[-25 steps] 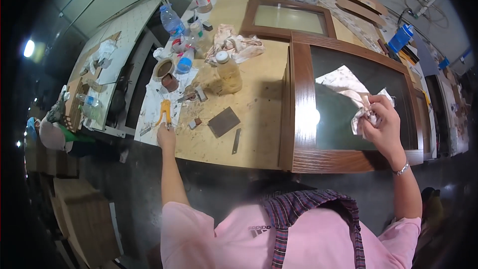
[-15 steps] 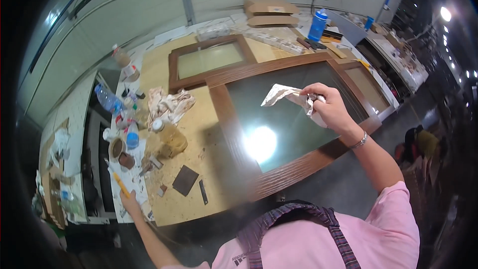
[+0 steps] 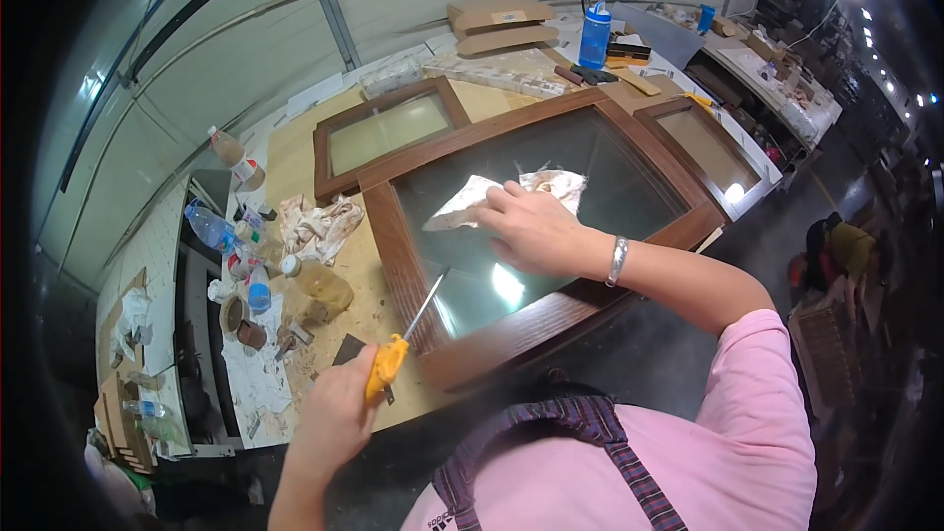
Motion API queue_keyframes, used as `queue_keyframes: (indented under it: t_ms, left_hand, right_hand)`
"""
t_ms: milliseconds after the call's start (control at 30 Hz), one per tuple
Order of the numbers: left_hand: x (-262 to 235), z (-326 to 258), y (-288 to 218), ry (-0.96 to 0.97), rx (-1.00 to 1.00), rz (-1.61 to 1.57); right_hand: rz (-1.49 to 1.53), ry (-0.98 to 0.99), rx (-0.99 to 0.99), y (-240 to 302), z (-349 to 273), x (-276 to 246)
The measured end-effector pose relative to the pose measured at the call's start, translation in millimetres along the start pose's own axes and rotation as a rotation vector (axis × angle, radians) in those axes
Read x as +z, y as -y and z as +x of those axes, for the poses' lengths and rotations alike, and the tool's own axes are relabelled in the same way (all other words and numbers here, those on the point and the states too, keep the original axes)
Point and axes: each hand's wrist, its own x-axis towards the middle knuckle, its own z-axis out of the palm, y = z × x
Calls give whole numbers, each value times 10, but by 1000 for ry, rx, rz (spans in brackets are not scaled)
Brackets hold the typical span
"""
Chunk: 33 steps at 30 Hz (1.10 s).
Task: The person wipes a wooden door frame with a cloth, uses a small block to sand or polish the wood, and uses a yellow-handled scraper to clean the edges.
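Observation:
A brown wood-framed door panel point(image 3: 531, 331) lies across the board-topped table, with dark glass point(image 3: 629, 172) set in it. My right hand point(image 3: 536, 228) is closed on a crumpled white cloth point(image 3: 460, 203) with brownish stains, held over the glass near its middle. Part of the cloth is hidden behind my fingers. My left hand point(image 3: 336, 411) grips a yellow-handled utility knife point(image 3: 389, 366). Its long thin blade points up and right across the frame's left rail, the tip appearing over the glass edge. Whether that tip touches the glass, I cannot tell.
Smaller framed panels lie behind point(image 3: 320, 149) and to the right point(image 3: 644, 116). At left stand a bottle of yellowish liquid point(image 3: 324, 284), a stained rag point(image 3: 320, 226), several plastic bottles and a cup point(image 3: 232, 313). Farther back are a blue bottle point(image 3: 594, 36) and cardboard point(image 3: 501, 15).
My left hand has brought the knife from the table's left side to the panel's near left corner. My right hand has moved left and lower, with the cloth now spread wider.

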Motion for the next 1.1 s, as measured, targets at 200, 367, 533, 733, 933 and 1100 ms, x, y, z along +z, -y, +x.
queue_keyframes:
  t_ms: [200,367,533,733,933,1100]
  left_hand:
    - [-246,-67,-164,58,-288,142]
    - [-313,16,-477,130,-312,152]
    - [-261,78,-652,137,-135,94]
    - [-312,229,-776,144,-272,185]
    - [-293,432,-610,39,-369,187]
    - [-355,352,-531,121,-402,238]
  right_hand:
    - [-3,36,-24,-74,101,-14]
    - [-33,42,-13,-242,203,57]
    - [-1,-26,-110,-216,263,120]
    - [157,-26,-149,-154,240,119]
    - [-103,-62,232,-1201,38,-87]
    - [-174,54,207,-1245,-225,-257]
